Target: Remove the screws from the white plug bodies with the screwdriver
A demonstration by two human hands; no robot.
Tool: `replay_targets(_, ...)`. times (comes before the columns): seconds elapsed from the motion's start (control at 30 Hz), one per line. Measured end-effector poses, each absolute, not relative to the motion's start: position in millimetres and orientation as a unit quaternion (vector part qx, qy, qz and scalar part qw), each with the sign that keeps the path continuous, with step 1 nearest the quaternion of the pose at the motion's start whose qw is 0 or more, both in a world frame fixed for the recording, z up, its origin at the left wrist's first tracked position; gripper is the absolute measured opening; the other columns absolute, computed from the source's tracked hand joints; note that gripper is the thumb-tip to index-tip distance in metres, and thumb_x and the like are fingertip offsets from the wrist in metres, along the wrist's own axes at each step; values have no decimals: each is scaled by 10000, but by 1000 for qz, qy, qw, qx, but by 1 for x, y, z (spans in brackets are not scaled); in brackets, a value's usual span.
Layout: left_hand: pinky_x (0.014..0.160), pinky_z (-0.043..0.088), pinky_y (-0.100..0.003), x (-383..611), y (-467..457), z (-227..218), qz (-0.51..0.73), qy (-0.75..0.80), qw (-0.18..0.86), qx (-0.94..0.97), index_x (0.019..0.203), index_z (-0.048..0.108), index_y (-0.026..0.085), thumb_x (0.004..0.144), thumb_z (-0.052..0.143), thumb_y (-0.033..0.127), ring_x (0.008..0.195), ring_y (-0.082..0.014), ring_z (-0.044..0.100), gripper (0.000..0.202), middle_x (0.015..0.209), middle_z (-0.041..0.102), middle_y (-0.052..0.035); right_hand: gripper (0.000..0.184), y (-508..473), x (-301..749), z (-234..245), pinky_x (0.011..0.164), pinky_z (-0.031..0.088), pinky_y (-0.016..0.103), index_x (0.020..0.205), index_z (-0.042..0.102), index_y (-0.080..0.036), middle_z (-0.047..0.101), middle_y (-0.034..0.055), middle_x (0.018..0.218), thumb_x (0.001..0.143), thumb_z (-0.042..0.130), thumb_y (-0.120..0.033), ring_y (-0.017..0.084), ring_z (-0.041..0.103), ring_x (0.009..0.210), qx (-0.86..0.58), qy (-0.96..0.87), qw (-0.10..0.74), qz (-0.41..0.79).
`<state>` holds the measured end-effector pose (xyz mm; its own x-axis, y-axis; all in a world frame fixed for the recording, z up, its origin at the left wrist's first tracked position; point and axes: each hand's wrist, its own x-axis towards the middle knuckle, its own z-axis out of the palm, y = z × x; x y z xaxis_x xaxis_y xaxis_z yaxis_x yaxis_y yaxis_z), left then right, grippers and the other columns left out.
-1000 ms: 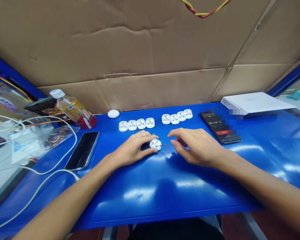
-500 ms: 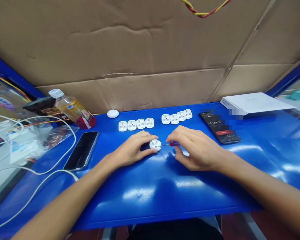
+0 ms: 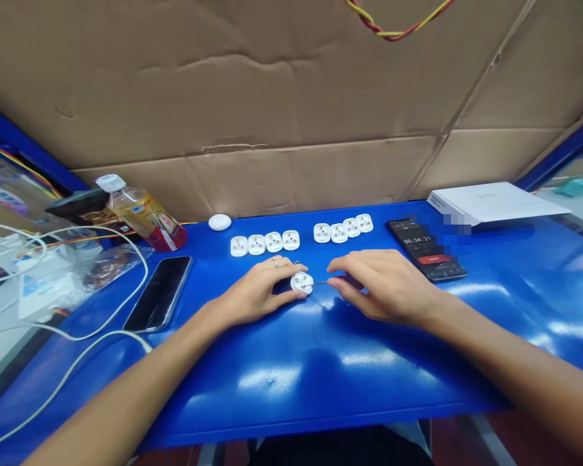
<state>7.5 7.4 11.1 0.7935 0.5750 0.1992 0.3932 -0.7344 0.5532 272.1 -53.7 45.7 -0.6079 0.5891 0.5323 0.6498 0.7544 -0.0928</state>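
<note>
Nearest, the glossy blue bench (image 3: pixel 282 382), with the left arm (image 3: pixel 126 388) and right arm (image 3: pixel 515 369) reaching in from either side, both grips closed and almost meeting mid-bench. In the left grip (image 3: pixel 257 291), fingers over the top and thumb below, a round white plug (image 3: pixel 302 282) pinched at its rim, face up, just right of the fingertips. In the right grip (image 3: pixel 383 286), thumb and forefinger closed on a small screwdriver (image 3: pixel 320 283), its red handle mostly hidden in the fingers. Thin shaft lying nearly level, its long axis running left from the right grip straight to the plug's face; tip on or just at the plug, too small to tell which. Plug nearer the left grip, with the right grip just apart from it. Just beyond the grips, a line of white plugs (image 3: pixel 265 242) in two groups of four. Farther left, a black phone (image 3: pixel 158 293), white cable (image 3: pixel 92 330) and plastic bottle (image 3: pixel 140 213); farther right, a phone with a timer (image 3: pixel 425 249) and a white box (image 3: pixel 495 202). Behind everything, a cardboard wall (image 3: pixel 272 97).
</note>
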Motion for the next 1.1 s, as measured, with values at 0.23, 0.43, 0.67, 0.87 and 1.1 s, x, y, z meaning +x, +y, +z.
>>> replay_targets(0.23,1003,523,-388,7,7,11,181,268,265,908,1361,647,179,997,684,365,1123,-250,671,411,1206,720,-109,180,-55,270,45,681,539,350,1131,580,-141,730,88,891,970,530,-206,222,688,759,-326,-893,306,-35)
replay_targets(0.43,993,529,-379,7,7,10,182,266,261,910,1318,669,191,990,692,381,1114,-245,671,380,1191,721,-96,138,-55,270,43,651,521,334,1101,601,-160,720,58,816,1019,496,-200,207,672,710,-328,-893,300,-68)
replay_targets(0.67,990,531,-381,7,6,14,176,269,262,910,1325,662,191,1005,668,385,1107,-242,667,374,1199,714,-100,175,-55,271,48,556,475,315,1106,591,-155,725,37,767,1041,514,-298,198,678,626,-356,-889,279,-66)
replay_targets(0.87,994,529,-387,6,5,14,177,268,260,911,1337,657,204,1006,663,398,1109,-246,666,384,1204,711,-101,172,-56,270,47,639,533,320,1084,588,-169,739,67,887,937,506,-135,197,698,727,-320,-895,308,-39)
replay_targets(1.1,976,546,-383,8,5,14,183,266,260,910,1308,673,196,999,673,386,1097,-247,682,363,1191,725,-103,129,-54,272,42,557,497,297,1113,594,-173,749,23,777,1018,544,-245,194,717,634,-345,-890,295,-52)
